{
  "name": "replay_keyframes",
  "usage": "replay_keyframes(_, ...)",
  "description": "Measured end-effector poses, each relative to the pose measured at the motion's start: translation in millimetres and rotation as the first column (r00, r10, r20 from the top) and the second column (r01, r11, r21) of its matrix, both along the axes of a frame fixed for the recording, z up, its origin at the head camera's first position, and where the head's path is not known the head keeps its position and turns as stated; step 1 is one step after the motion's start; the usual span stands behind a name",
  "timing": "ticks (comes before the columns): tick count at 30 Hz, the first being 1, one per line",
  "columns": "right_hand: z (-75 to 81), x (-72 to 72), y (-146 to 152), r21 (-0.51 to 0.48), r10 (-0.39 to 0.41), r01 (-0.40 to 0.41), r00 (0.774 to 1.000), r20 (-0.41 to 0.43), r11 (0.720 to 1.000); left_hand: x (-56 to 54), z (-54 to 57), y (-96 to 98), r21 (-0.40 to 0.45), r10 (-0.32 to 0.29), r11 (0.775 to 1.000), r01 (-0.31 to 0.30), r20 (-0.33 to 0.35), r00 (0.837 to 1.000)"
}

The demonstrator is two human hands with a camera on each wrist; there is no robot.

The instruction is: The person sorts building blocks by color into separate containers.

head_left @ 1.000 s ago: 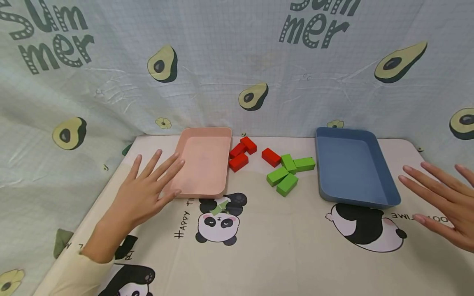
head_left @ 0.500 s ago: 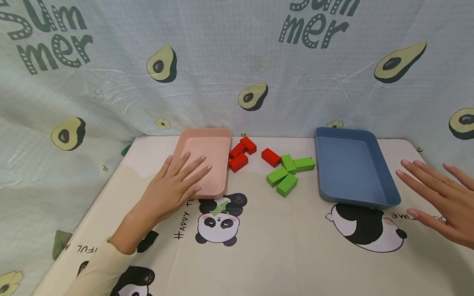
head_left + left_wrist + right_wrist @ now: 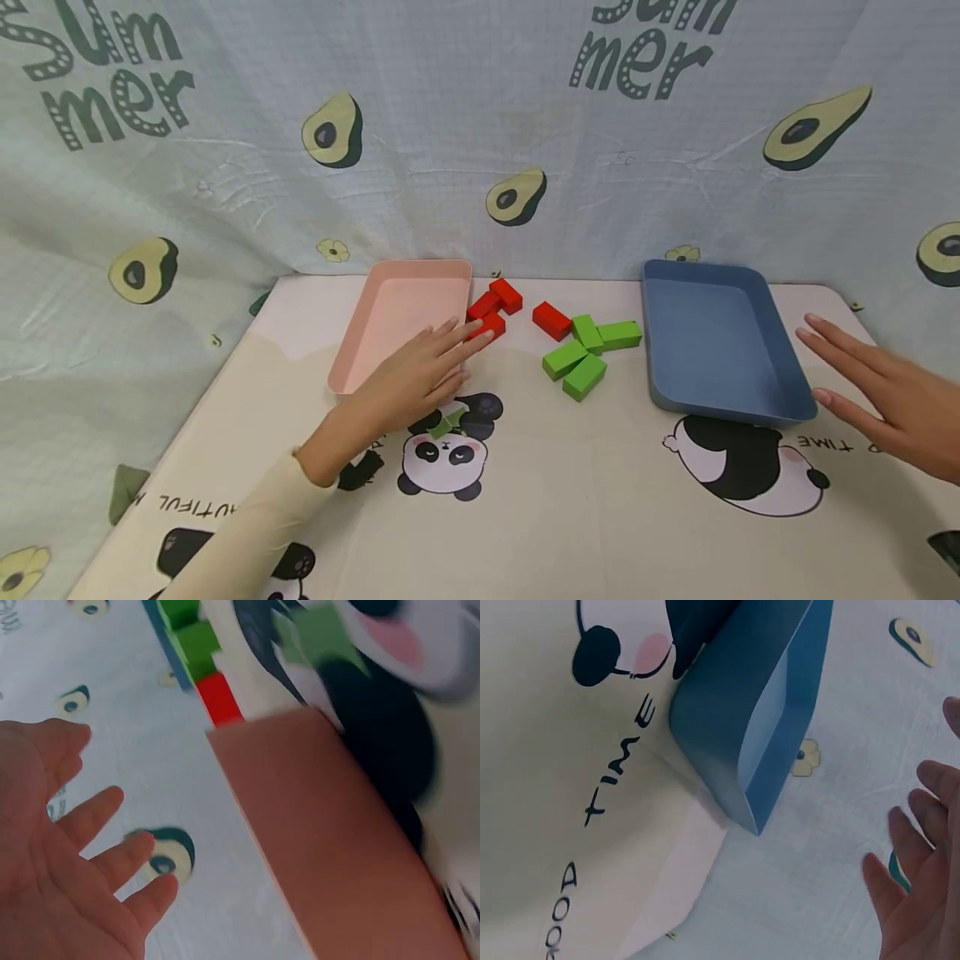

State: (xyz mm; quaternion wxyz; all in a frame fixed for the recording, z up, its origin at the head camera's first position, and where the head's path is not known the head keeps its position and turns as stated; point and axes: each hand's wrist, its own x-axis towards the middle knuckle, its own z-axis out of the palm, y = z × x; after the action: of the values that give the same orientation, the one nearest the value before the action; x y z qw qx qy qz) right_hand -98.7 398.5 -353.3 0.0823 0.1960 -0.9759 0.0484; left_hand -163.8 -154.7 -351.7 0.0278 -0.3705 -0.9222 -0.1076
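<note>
In the head view my left hand (image 3: 412, 375) reaches across the pink tray (image 3: 348, 354), its fingers extended. Its fingertips overlap the nearest red block (image 3: 492, 322) of a small cluster beside that tray. Nothing is held in it; the left wrist view shows the hand (image 3: 82, 855) with spread fingers and a bare palm. A separate red block (image 3: 552, 321) lies to the right, close to several green blocks (image 3: 583, 378). My right hand (image 3: 892, 400) hovers just right of the blue tray (image 3: 723, 408), fingers extended and holding nothing.
Both trays stand toward the back of the table, with the blocks between them. A cream cloth (image 3: 570, 517) printed with pandas covers the table. Behind it hangs a pale curtain (image 3: 420, 108) with avocados and lettering.
My left hand has moved right, from the pink tray's left side across it to the red blocks. My right hand has shifted slightly left toward the blue tray. The blocks stay put.
</note>
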Motion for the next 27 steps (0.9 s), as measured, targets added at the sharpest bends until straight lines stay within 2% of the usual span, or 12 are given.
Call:
replay_keyframes(3,-4.8,-10.1,2.3,-0.075,-0.059,0.064,0.995,0.077,0.995,-3.7,-2.8,17.7,0.151,-0.035,0.988,0.019,0.103,0.994)
replay_keyframes(5,-8.2,-17.4,4.5,-0.122,-0.066,0.076,0.994,0.082,0.990,-6.1,-4.6,29.5,0.243,-0.053,0.970,0.010,0.171,0.984)
replay_keyframes(9,-15.3,-32.6,11.7,-0.188,-0.039,0.051,0.997,0.067,0.981,-12.3,-11.3,50.2,0.372,-0.061,0.926,-0.062,0.309,0.949)
replay_keyframes(12,-20.1,-43.2,18.2,-0.248,-0.036,0.066,0.992,0.124,0.967,-17.1,-18.3,62.7,0.438,-0.081,0.893,-0.106,0.387,0.919)
replay_keyframes(18,-29.2,-56.5,29.3,-0.352,-0.094,0.190,0.958,0.271,0.917,-22.8,-28.0,82.2,0.504,-0.126,0.852,-0.142,0.461,0.878)
replay_keyframes(22,-33.8,-61.6,36.7,-0.372,-0.129,0.259,0.932,0.339,0.892,-27.4,-31.1,92.2,0.510,-0.130,0.844,-0.164,0.491,0.862)
replay_keyframes(27,-41.6,-67.7,44.5,-0.382,-0.121,0.282,0.911,0.393,0.880,-33.5,-34.7,99.9,0.531,-0.167,0.833,-0.155,0.509,0.844)
